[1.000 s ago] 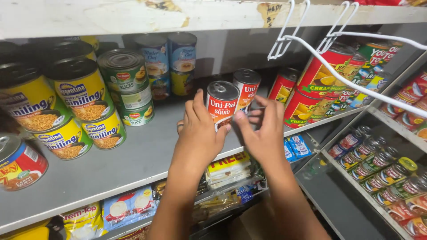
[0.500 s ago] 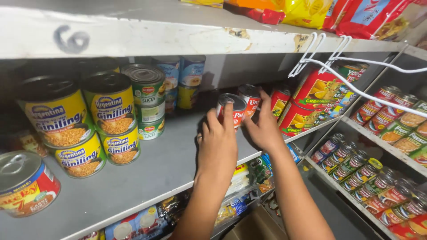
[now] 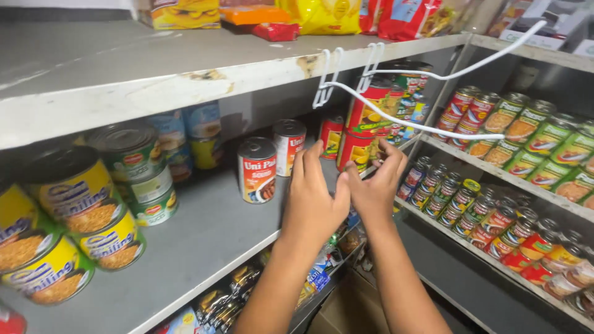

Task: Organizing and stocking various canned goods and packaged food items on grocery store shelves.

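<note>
Two hands are reaching into the grey shelf point(image 3: 204, 241). Left hand point(image 3: 312, 201) and right hand point(image 3: 377, 185) are spread, holding nothing, just beside the red can point(image 3: 257, 170) standing upright; grabbing it needs fingers closing around it.

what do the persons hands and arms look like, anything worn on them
Both are bare: the left hand and right hand show no gloves, rings, watch or bands, and no sleeves cover the forearms as far as the frame shows. The fingers are slim, with short, unpainted nails.
</note>
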